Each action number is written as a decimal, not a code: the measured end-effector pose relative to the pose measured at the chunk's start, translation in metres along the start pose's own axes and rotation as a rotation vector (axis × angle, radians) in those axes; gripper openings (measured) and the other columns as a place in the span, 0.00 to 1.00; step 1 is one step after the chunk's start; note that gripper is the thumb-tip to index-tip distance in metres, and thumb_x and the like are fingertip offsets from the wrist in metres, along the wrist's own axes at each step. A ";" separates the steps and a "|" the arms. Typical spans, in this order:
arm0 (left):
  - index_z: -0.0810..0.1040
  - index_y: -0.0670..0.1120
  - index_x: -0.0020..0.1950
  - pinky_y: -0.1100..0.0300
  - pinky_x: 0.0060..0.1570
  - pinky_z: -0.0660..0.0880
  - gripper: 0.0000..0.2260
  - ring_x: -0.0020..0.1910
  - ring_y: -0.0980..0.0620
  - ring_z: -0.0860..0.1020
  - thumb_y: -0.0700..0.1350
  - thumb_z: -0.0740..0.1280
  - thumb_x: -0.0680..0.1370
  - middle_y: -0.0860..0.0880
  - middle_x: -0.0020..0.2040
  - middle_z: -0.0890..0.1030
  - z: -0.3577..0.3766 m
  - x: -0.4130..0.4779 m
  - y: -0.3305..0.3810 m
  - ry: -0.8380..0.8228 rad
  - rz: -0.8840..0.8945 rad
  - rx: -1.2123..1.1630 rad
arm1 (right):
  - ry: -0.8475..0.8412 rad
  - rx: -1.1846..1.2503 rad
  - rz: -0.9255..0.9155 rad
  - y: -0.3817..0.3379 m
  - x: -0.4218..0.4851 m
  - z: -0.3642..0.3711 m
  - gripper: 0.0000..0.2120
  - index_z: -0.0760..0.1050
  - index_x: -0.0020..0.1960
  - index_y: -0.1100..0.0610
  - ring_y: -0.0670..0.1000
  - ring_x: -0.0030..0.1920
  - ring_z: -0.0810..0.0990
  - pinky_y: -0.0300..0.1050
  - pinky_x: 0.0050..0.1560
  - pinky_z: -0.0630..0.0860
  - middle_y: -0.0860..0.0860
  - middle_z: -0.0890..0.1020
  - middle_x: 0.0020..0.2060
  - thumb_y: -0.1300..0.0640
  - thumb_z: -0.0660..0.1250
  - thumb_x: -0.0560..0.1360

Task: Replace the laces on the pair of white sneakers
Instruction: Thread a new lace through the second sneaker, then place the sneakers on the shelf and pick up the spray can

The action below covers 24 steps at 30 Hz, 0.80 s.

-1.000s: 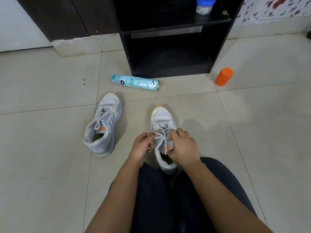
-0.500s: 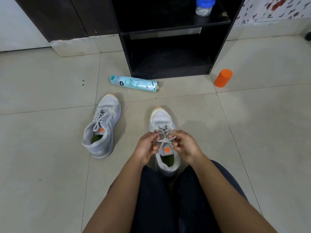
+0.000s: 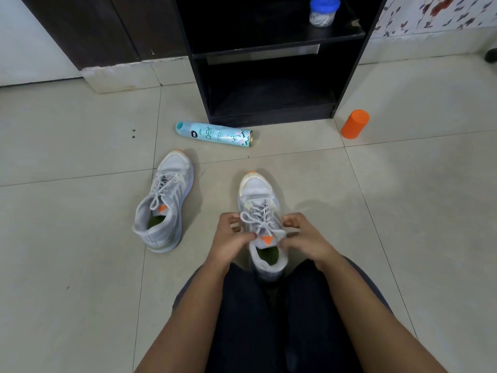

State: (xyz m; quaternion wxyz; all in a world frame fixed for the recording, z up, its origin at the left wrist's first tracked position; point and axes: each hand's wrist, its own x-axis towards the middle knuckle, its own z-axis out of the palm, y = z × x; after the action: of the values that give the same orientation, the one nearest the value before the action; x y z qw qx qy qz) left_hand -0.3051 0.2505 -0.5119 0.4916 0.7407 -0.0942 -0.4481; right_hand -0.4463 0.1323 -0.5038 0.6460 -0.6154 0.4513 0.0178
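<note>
Two white sneakers with orange toe tips lie on the tiled floor. The near sneaker (image 3: 256, 192) stands between my knees, toe pointing away, its white lace (image 3: 262, 218) loosened across the tongue. My left hand (image 3: 231, 238) pinches the lace on the shoe's left side. On the shoe's right side my right hand (image 3: 301, 236) pinches the other part of the lace. The second sneaker (image 3: 164, 203) lies to the left, laced, tilted a little on its side, untouched.
A turquoise spray can (image 3: 215, 135) lies on its side beyond the sneakers. An orange cylinder (image 3: 355, 127) stands at the right. A black open shelf unit (image 3: 269, 76) stands at the back with a blue-lidded jar (image 3: 322, 10) on it. My legs fill the bottom.
My hands have drawn apart to the two sides of the near sneaker, pulling the lace outward. The tongue and its orange tab now show between them.
</note>
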 end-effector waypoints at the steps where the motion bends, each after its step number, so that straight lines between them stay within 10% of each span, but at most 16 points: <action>1: 0.68 0.48 0.58 0.61 0.49 0.73 0.29 0.52 0.53 0.76 0.42 0.78 0.62 0.53 0.52 0.75 0.004 0.000 -0.001 -0.017 0.021 0.112 | -0.005 -0.113 -0.022 0.001 0.001 0.005 0.28 0.68 0.62 0.54 0.50 0.53 0.78 0.43 0.51 0.76 0.52 0.76 0.59 0.63 0.75 0.66; 5: 0.70 0.45 0.65 0.60 0.50 0.71 0.20 0.54 0.47 0.77 0.45 0.69 0.75 0.46 0.56 0.79 0.019 0.006 -0.004 0.034 0.065 0.497 | 0.162 -0.536 -0.018 0.003 0.015 0.022 0.20 0.70 0.65 0.56 0.58 0.55 0.79 0.44 0.50 0.71 0.55 0.80 0.55 0.52 0.67 0.75; 9: 0.77 0.41 0.56 0.62 0.46 0.68 0.09 0.54 0.47 0.78 0.40 0.61 0.78 0.43 0.54 0.81 0.014 0.014 -0.007 0.080 0.086 0.478 | 0.242 -0.559 -0.002 0.007 0.022 0.016 0.09 0.73 0.37 0.55 0.58 0.44 0.78 0.40 0.40 0.67 0.59 0.82 0.45 0.61 0.60 0.75; 13: 0.73 0.43 0.66 0.59 0.56 0.71 0.19 0.61 0.46 0.76 0.42 0.69 0.76 0.46 0.60 0.79 0.002 0.017 -0.004 -0.068 0.053 0.351 | 0.255 -0.514 -0.039 0.007 0.018 0.015 0.09 0.78 0.52 0.58 0.59 0.51 0.79 0.43 0.46 0.72 0.57 0.82 0.50 0.56 0.60 0.78; 17: 0.67 0.45 0.72 0.50 0.65 0.66 0.34 0.67 0.45 0.70 0.59 0.71 0.72 0.46 0.69 0.72 -0.035 0.010 0.000 0.458 0.257 0.861 | 0.169 -0.625 0.042 0.009 0.013 0.019 0.20 0.68 0.64 0.59 0.61 0.54 0.79 0.49 0.53 0.74 0.59 0.80 0.54 0.47 0.59 0.78; 24: 0.63 0.42 0.70 0.50 0.63 0.64 0.27 0.64 0.40 0.70 0.38 0.67 0.72 0.38 0.66 0.67 -0.073 0.021 0.012 0.679 -0.036 1.112 | 0.314 -0.750 -0.012 -0.002 0.015 0.036 0.12 0.70 0.59 0.59 0.60 0.53 0.78 0.47 0.49 0.72 0.59 0.80 0.54 0.57 0.55 0.79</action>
State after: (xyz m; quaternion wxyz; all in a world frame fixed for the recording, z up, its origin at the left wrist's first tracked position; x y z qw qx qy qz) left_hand -0.2342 0.2790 -0.5061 0.0299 0.9864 -0.1393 -0.0817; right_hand -0.4158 0.1530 -0.5178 0.3003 -0.8062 0.5029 0.0831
